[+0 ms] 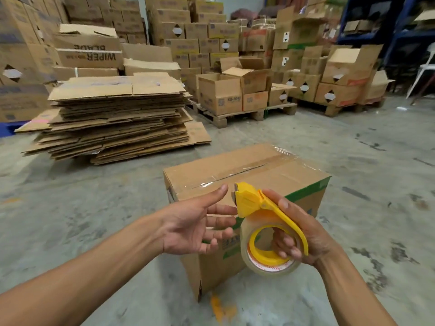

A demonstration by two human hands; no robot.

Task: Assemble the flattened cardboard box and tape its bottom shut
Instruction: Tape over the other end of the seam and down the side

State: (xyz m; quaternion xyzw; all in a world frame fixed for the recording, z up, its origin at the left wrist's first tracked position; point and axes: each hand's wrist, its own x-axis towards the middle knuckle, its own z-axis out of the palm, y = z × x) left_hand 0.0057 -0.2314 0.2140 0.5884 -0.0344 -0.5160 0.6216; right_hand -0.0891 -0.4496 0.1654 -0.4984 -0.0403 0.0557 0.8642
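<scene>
An assembled cardboard box (pixel 277 182) stands on the concrete floor in front of me, its upward face closed with clear tape along the centre seam. My right hand (pixel 306 234) grips a yellow tape dispenser (pixel 256 203) loaded with a roll of clear tape (pixel 266 262), held just above the box's near edge. My left hand (pixel 195 222) is open, palm up and fingers spread, right beside the dispenser's head, its fingertips close to the cutter end. Whether they touch it I cannot tell.
A tall stack of flattened cardboard boxes (pixel 115 118) lies on the floor to the far left. Pallets with stacked cartons (pixel 221 95) fill the back. A white chair (pixel 426 67) stands at the far right. Bare concrete floor (pixel 376 161) surrounds the box.
</scene>
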